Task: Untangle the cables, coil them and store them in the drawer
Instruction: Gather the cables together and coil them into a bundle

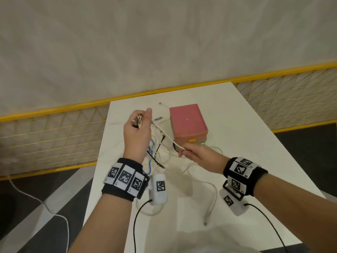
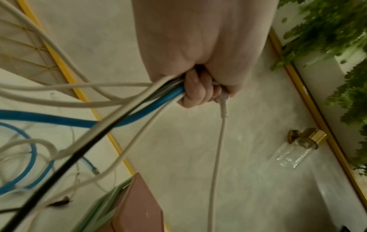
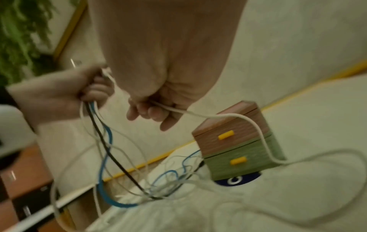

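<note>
plug ends (image 1: pixel 137 122) blurred, perhaps USB | drawer unit (image 2: pixel 127 208) cropped

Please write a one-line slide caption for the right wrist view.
Right hand pinches one white cable while left hand grips the cable bundle beside the closed drawer box.

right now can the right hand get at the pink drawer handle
Probably not without letting go first. The right hand is just in front of the drawer box, and nothing blocks the yellow handle, but its fingers are pinching a white cable stretched to the left hand.
</note>
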The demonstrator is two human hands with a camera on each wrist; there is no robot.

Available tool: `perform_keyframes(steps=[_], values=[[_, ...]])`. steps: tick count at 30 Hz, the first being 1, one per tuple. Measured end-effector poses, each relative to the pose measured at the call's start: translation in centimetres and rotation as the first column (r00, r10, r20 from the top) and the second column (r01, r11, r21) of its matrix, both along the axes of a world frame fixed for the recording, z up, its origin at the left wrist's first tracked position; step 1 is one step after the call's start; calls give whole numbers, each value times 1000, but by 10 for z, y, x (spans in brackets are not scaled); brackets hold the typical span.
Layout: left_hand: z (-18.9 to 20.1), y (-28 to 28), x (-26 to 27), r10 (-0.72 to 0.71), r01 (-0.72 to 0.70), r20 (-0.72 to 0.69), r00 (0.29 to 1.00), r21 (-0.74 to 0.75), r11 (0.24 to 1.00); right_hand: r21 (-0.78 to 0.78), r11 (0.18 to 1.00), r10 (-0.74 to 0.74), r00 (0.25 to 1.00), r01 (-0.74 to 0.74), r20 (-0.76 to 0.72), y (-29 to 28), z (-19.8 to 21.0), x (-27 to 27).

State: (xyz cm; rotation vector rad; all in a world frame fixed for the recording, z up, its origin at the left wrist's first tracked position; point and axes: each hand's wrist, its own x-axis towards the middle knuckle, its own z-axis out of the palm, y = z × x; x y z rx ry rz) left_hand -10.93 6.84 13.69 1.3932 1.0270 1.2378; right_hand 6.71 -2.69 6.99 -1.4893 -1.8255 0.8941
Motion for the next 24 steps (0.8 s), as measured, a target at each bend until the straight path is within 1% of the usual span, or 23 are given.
perform_keyframes(steps=[2, 4, 5, 6, 7, 8, 9, 10, 13, 15, 17, 19, 20, 22, 23, 24], values=[[4, 1, -2, -16, 15, 30, 999, 24, 1000, -62, 995, -70, 995, 74, 69, 4, 1, 16], [6, -2, 0, -32, 31, 26, 999, 46, 998, -102, 976, -159, 948, 193, 275, 14, 6, 34], [6, -4, 1, -35, 34, 22, 999, 47, 998, -102, 970, -168, 914, 220, 370, 18, 10, 41], [6, -6, 4, -43, 42, 22, 999, 44, 998, -81, 980, -132, 898, 182, 419, 20, 16, 44], [6, -9, 7, -59, 58, 15, 998, 44, 997, -103, 984, -98, 926, 145, 365, 20, 24, 41], [7, -12, 11, -85, 85, 0, 996, 50, 995, -140, 985, -66, 970, 101, 233, 19, 34, 35], [7, -16, 17, -122, 123, -22, 992, 57, 991, -156, 986, -39, 994, 55, 102, 20, 46, 25], [7, -22, 24, -166, 168, -39, 985, 63, 984, -148, 989, -20, 1000, 19, -3, 19, 56, 13], [15, -38, 42, -283, 285, -45, 958, 40, 958, -109, 993, 20, 964, -50, -266, 22, 65, -16], [21, -41, 43, -335, 338, -61, 940, 54, 940, -151, 988, -30, 921, -32, -388, 23, 63, -24], [27, -35, 37, -364, 378, -133, 922, 99, 921, -192, 981, -64, 902, -21, -426, 19, 62, -28], [35, -29, 26, -390, 421, -206, 897, 134, 897, -205, 978, -126, 906, 45, -404, 18, 62, -31], [40, -26, 20, -408, 441, -208, 889, 148, 885, -197, 975, -166, 918, 99, -361, 17, 63, -33], [51, -20, 11, -457, 483, -178, 872, 154, 862, -150, 965, -254, 915, 216, -314, 16, 67, -38], [54, -18, 10, -475, 504, -196, 858, 147, 851, -131, 960, -278, 911, 249, -306, 17, 66, -38], [56, -17, 11, -462, 510, -264, 847, 156, 846, -117, 957, -290, 909, 266, -299, 18, 68, -39]])
